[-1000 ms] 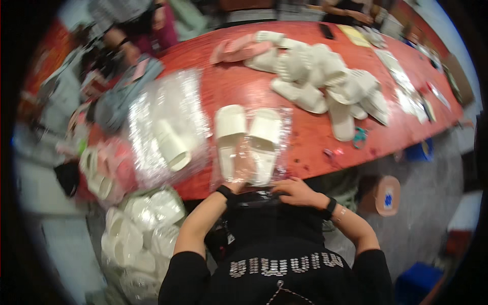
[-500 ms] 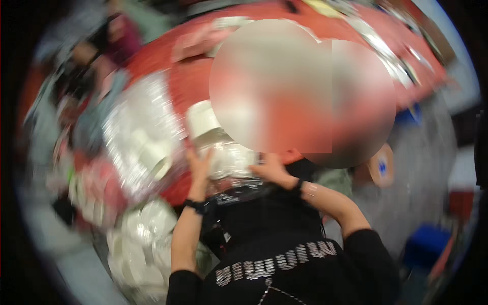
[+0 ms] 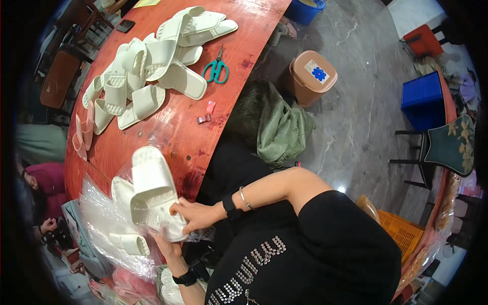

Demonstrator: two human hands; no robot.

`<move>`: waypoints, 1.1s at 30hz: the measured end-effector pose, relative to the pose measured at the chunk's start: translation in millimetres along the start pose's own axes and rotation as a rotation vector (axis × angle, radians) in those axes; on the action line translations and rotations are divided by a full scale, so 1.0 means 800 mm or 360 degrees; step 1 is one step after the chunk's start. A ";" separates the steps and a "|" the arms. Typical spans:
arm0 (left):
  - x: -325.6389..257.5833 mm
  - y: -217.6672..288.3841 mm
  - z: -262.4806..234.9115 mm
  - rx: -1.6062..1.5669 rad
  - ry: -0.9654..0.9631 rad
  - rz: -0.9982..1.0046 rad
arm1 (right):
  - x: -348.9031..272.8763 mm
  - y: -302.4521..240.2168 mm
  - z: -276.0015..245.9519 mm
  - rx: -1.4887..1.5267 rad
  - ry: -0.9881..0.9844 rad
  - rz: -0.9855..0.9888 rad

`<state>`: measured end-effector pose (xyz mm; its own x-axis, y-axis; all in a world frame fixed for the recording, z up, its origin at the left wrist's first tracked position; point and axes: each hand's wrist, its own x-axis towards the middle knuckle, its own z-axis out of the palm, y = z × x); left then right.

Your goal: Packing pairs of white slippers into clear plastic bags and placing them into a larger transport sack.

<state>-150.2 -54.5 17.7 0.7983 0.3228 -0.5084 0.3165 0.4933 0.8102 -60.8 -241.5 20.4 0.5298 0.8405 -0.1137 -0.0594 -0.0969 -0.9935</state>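
A white slipper [image 3: 155,189] with a wide strap stands tilted at the table's near edge, a second white slipper [image 3: 122,192] partly behind it. See-through plastic [image 3: 168,229] wraps around the heel end. My right hand [image 3: 195,216] grips the slipper's heel, thumb and fingers bent over its edge. Beneath it, my left hand [image 3: 169,249] has its fingers closed at the plastic by the heel; the slipper and plastic partly hide them. Just left lies another white slipper [image 3: 129,244] on a stack of plastic bags [image 3: 96,223].
A heap of white slippers [image 3: 137,66] covers the far table, with pink slippers [image 3: 84,132] at its left. Teal-handled scissors [image 3: 216,71] and small red packets [image 3: 204,119] lie near the right edge. A green sack [image 3: 282,129] and brown bin [image 3: 312,76] stand on the floor.
The view has swung toward the right and sharpened from a blur. My hands, earlier apart on either side of the plastic-covered white slippers, are now close together at the heel end.
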 end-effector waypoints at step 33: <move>0.133 -0.180 0.447 0.2977 -0.1327 0.0402 | -0.284 0.152 -0.201 0.0356 0.0073 0.0570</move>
<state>72.6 -379.8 -48.6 0.7183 -0.3943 -0.5733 -0.2182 -0.9100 0.3525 -52.5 -529.7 -74.6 0.4789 0.7498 -0.4565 -0.4260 -0.2562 -0.8677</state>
